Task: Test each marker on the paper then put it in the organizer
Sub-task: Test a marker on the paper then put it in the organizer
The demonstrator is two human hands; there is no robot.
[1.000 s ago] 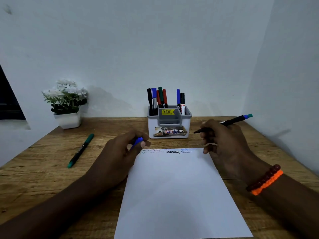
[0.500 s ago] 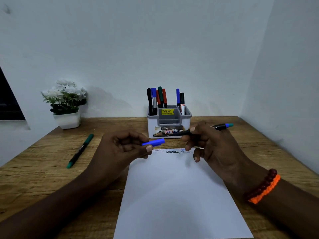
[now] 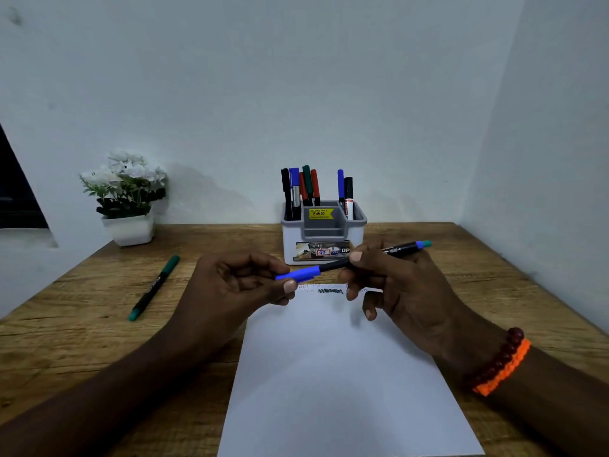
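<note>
Pale walls close in a wooden bench [image 3: 494,285] where a white sheet of paper [image 3: 329,374] lies with scribbled test marks along its far edge, beyond it a grey organizer [image 3: 324,232] holding upright markers. Above the paper's far edge the left hand [image 3: 237,285] pinches the blue cap [image 3: 298,274], which meets the black marker [image 3: 389,252] gripped in the right hand's [image 3: 395,291] curled fingers. A green marker [image 3: 153,288] lies on the bench to the left, near a white potted plant [image 3: 127,196].
</note>
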